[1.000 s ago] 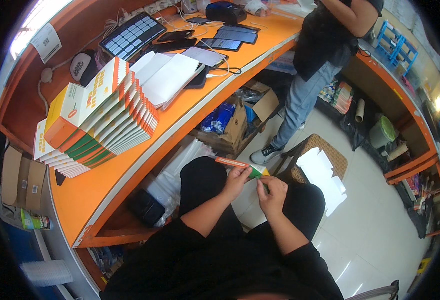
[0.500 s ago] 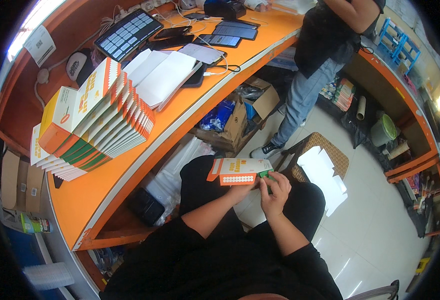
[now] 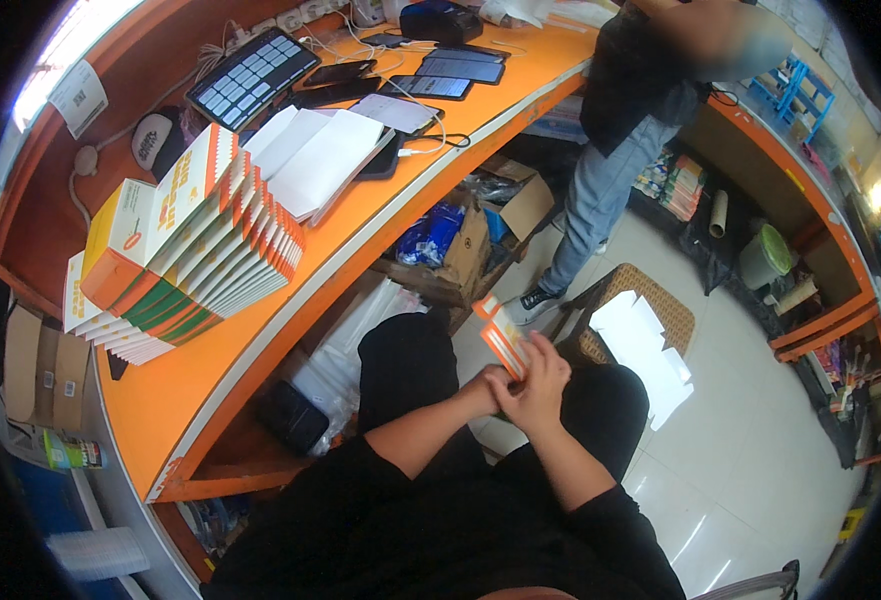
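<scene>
Above my lap, both hands hold one orange-and-white cardboard box (image 3: 501, 338), turned so that a narrow side shows. My left hand (image 3: 481, 392) is closed round its lower end. My right hand (image 3: 542, 385) grips the same end from the right, its fingers lying along the box. The end between my palms is hidden. A stack of similar boxes (image 3: 185, 235) in orange, white, green and yellow stands on the orange table (image 3: 200, 375) at the left. Flat white cardboard sheets (image 3: 640, 345) lie on a woven stool (image 3: 667, 300) to my right.
Several phones and tablets (image 3: 252, 80) with cables lie along the table, beside white paper pieces (image 3: 315, 160). Under it are an open carton (image 3: 525, 205) and plastic bags (image 3: 360, 320). Another person (image 3: 625, 130) stands ahead, near the stool. A green-rimmed bucket (image 3: 766, 258) is at the right.
The box has swung from lying sideways to pointing up and away. My right hand has moved its grip from the green end flap to the box's lower end.
</scene>
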The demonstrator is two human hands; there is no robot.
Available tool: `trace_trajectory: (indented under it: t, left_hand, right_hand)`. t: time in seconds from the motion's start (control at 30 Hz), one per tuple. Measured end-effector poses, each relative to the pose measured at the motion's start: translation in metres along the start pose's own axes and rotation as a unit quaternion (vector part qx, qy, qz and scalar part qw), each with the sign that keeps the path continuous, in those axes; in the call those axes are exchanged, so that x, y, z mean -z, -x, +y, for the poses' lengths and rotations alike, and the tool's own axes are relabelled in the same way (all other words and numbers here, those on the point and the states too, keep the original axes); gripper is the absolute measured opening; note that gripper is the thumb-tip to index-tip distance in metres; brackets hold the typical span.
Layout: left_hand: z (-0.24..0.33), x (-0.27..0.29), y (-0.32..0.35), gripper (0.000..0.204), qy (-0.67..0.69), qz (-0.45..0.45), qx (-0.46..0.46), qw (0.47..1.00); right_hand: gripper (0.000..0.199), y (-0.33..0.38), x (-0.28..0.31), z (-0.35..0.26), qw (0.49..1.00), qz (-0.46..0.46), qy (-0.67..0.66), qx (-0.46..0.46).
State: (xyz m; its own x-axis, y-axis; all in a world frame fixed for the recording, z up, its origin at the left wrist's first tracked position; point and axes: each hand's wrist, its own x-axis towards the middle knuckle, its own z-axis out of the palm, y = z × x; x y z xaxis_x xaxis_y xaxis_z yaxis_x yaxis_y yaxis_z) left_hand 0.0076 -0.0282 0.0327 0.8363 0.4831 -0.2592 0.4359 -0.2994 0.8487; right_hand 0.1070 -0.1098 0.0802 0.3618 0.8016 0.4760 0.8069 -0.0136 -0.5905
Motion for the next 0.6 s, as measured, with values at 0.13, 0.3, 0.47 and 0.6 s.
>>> trace_trajectory:
  t: [0.13, 0.3, 0.47, 0.6]
  left_hand:
    - [0.001, -0.012, 0.009, 0.025, -0.033, 0.007, -0.074, 0.997]
    - [-0.009, -0.004, 0.009, 0.014, 0.086, 0.168, -0.059, 0.98]
    - [-0.017, 0.0, 0.011, 0.018, 0.29, 0.125, -0.112, 0.942]
    - [-0.026, 0.01, 0.008, 0.03, 0.493, 0.178, -0.091, 0.847]
  right_hand:
    - [0.029, -0.002, -0.007, 0.011, 0.997, -0.019, -0.074, -0.026]
    - [0.025, -0.003, -0.007, 0.026, 0.991, -0.014, -0.113, -0.074]
    - [0.017, -0.003, -0.007, 0.021, 0.985, -0.007, -0.137, -0.106]
    - [0.015, 0.0, -0.008, 0.017, 0.979, -0.058, -0.164, -0.107]
